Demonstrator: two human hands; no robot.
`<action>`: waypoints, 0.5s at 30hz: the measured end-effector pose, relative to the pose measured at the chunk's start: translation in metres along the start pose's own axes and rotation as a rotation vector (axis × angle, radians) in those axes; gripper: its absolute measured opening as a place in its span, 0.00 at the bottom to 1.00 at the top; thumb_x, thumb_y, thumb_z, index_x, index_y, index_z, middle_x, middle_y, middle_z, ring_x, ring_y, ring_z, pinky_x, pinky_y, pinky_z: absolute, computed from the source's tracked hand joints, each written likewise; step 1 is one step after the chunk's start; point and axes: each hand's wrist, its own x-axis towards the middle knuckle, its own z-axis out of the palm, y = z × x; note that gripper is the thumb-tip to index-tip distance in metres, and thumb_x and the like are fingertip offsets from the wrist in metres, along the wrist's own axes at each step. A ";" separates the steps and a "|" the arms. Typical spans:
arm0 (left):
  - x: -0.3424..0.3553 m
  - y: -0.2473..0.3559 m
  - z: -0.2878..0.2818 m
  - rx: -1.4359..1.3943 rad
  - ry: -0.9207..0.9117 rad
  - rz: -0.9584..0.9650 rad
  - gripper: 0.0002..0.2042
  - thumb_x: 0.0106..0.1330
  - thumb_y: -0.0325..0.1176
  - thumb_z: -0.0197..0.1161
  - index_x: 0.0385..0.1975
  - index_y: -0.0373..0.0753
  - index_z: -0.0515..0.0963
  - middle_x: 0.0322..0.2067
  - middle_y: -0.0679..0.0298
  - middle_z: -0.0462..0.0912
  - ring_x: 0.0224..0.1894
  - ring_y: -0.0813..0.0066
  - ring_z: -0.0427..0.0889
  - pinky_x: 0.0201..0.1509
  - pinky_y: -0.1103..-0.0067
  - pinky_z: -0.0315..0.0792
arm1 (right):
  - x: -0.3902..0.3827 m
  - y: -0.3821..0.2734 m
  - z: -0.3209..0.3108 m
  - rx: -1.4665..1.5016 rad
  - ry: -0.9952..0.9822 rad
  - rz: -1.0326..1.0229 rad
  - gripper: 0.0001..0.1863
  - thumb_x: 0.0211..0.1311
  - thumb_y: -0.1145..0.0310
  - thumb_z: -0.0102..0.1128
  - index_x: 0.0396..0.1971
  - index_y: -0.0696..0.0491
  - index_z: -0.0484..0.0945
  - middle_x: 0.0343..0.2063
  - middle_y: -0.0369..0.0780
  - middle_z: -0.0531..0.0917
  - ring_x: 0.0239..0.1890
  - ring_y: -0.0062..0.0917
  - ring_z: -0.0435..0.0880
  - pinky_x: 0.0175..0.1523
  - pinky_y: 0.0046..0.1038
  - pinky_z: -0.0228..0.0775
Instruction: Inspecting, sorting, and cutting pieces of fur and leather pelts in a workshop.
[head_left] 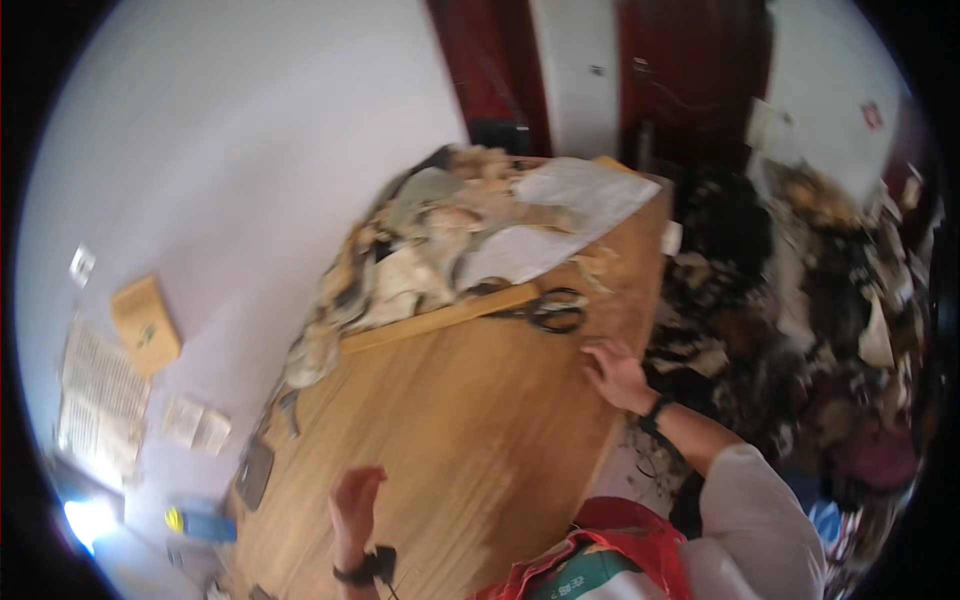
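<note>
My left hand [355, 500] is raised over the lower left of the wooden table [440, 430], loosely curved and holding nothing. My right hand [618, 375] hovers at or rests on the right edge, fingers apart and empty; I cannot tell whether they touch the wood. Just beyond it lie black-handled scissors [555, 312] and a long wooden strip [440, 318], which partly covers the blades. Behind these, a heap of fabric or leather scraps [415, 280] in cream, grey and tan runs along the back, with a large white sheet [560, 200] on it.
Piles of dark scraps [720, 230] fill the floor at right, before dark red doors [690, 70]. At left are a white wall [230, 150] with papers [105, 390] and a tan envelope [145, 325], a blue bottle [205, 525], and a dark phone-like object [255, 475] on the table's edge.
</note>
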 end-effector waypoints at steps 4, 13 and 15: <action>-0.056 0.030 0.068 -0.057 -0.109 0.039 0.06 0.66 0.30 0.61 0.33 0.33 0.79 0.31 0.65 0.81 0.34 0.82 0.75 0.40 0.85 0.67 | -0.001 0.004 0.002 0.127 0.133 -0.027 0.14 0.56 0.66 0.60 0.41 0.52 0.72 0.41 0.46 0.76 0.48 0.43 0.74 0.53 0.40 0.67; -0.118 0.061 0.179 -0.179 -0.213 0.048 0.08 0.67 0.29 0.59 0.42 0.35 0.77 0.37 0.63 0.81 0.40 0.74 0.78 0.50 0.78 0.71 | -0.059 0.008 -0.009 0.589 0.204 0.178 0.08 0.58 0.66 0.58 0.34 0.51 0.73 0.30 0.42 0.76 0.36 0.38 0.78 0.40 0.38 0.71; -0.132 0.062 0.195 -0.129 -0.222 0.039 0.07 0.67 0.29 0.59 0.41 0.34 0.77 0.34 0.62 0.81 0.40 0.72 0.79 0.49 0.76 0.72 | -0.112 0.015 -0.014 0.506 0.233 0.198 0.08 0.60 0.64 0.57 0.34 0.52 0.73 0.31 0.43 0.77 0.35 0.40 0.78 0.40 0.38 0.71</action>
